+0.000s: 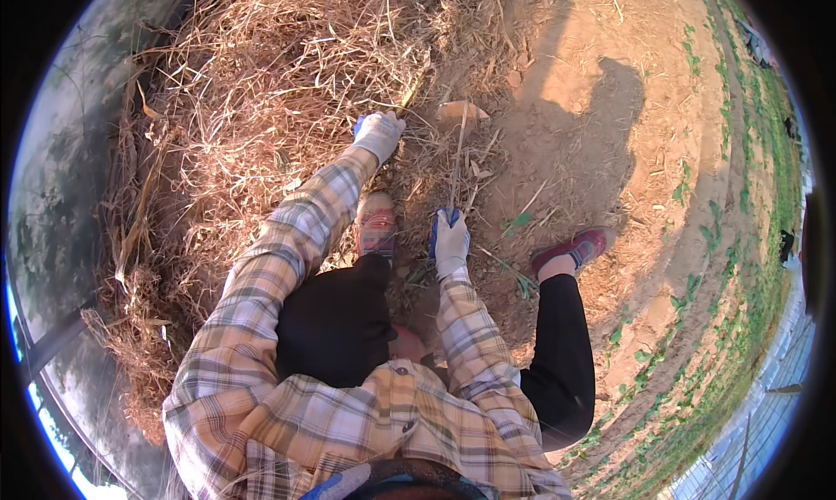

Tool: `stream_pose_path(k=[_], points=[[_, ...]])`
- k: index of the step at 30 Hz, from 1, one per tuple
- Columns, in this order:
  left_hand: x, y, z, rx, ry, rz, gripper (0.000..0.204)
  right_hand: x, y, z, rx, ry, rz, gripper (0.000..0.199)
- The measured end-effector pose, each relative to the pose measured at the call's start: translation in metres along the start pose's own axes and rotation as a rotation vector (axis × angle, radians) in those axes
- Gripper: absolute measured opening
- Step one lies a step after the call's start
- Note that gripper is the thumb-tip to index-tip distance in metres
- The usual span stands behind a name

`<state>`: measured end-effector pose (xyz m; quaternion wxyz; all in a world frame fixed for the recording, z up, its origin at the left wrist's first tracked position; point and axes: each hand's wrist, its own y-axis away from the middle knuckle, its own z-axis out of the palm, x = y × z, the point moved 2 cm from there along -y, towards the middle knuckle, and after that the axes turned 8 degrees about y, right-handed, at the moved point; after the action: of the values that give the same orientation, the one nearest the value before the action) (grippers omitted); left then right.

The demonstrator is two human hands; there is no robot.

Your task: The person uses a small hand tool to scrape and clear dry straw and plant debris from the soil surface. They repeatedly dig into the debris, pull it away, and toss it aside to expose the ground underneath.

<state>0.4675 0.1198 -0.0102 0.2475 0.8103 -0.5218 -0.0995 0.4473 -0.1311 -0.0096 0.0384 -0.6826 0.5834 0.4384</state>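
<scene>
In my right hand (451,243), in a white glove with blue on it, the fingers are wrapped round the thin handle of a short hoe (457,156). Its broad, rounded blade (453,110) rests at the ground beside the dry straw. My left hand (380,136), gloved alike, is closed at the edge of the straw heap (287,73). A yellow-green stalk (414,91) sticks out from beside that fist; the glove hides the grip, so I cannot tell whether it holds the stalk.
My shoes, the left (376,226) by the straw and the right (575,249) on bare soil (566,178), stand apart. Grey sheeting (70,152) rises along the left. Rows of low green plants (731,265) run down the right. Loose green weeds (518,278) lie between my feet.
</scene>
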Motion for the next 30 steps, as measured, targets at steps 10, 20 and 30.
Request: stream_pose_path(k=[10,20,30], points=[[-0.005,0.026,-0.002,-0.071,-0.058,0.053,0.029,0.062,0.034,0.049,-0.210,0.271,0.002,0.046],[-0.068,0.125,0.034,0.032,0.009,-0.007,0.017,0.050,0.067,0.035,-0.225,0.142,-0.023,0.035],[-0.075,0.154,0.019,-0.032,0.026,0.010,0.031,0.052,0.020,0.026,-0.096,-0.191,0.014,0.024]])
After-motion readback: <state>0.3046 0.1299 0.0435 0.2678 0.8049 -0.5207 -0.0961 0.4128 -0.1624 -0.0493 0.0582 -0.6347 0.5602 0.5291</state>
